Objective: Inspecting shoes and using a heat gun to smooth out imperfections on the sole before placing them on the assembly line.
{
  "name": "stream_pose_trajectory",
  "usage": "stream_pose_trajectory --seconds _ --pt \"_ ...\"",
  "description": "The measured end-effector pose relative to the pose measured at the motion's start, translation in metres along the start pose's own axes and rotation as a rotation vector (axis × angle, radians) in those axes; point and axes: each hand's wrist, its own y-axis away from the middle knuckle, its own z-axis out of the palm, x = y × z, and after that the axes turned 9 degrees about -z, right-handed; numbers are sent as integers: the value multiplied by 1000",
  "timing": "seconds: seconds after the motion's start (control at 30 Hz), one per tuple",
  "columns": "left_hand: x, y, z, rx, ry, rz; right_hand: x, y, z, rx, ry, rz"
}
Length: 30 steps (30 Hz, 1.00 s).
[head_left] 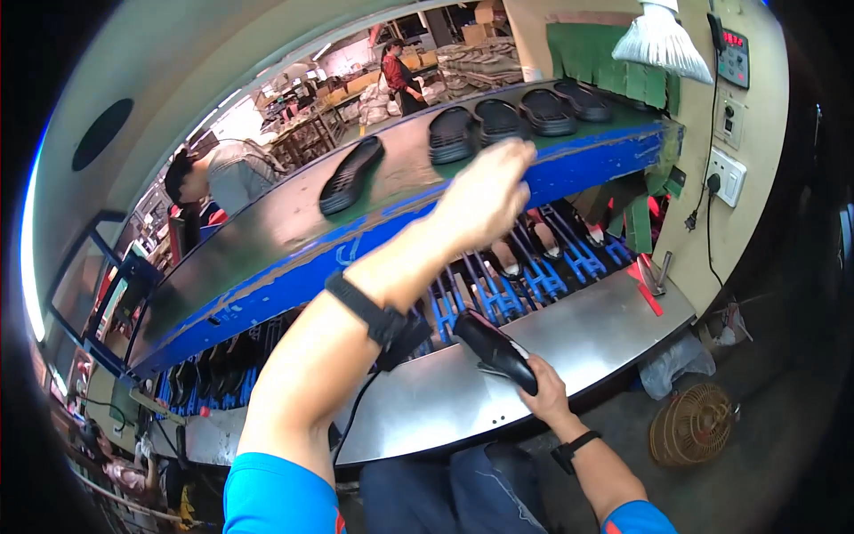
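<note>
My left hand (487,194) reaches across the front of the upper belt, its fingers curled. Its knuckles overlap the near end of a black shoe sole (500,120); whether they touch it, and what the fingers hold, if anything, is hidden. Lower down, my right hand (547,392) grips a black shoe (492,345) by one end, tilted above the metal ledge. More black soles (453,135) stand in a row on the belt, and a single sole (351,175) lies apart to the left.
The upper belt (258,222) has a blue front edge. Beneath it runs a rack of blue rods (489,289) carrying shoes. A metal ledge (587,356) borders it, with a red-and-metal hand tool (651,278) at its right. A white brush-like thing (663,44) hangs above. People work beyond.
</note>
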Motion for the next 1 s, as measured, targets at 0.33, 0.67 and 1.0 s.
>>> stream_pose_trajectory --seconds 0.33,0.67,1.0 --pt "-33 -61 26 96 -184 -212 16 12 11 43 166 -84" --pt "185 293 -134 -338 86 64 0 8 -4 -129 -34 218" --pt "297 603 -41 -162 423 -861 -141 -101 -117 -394 -252 -3"
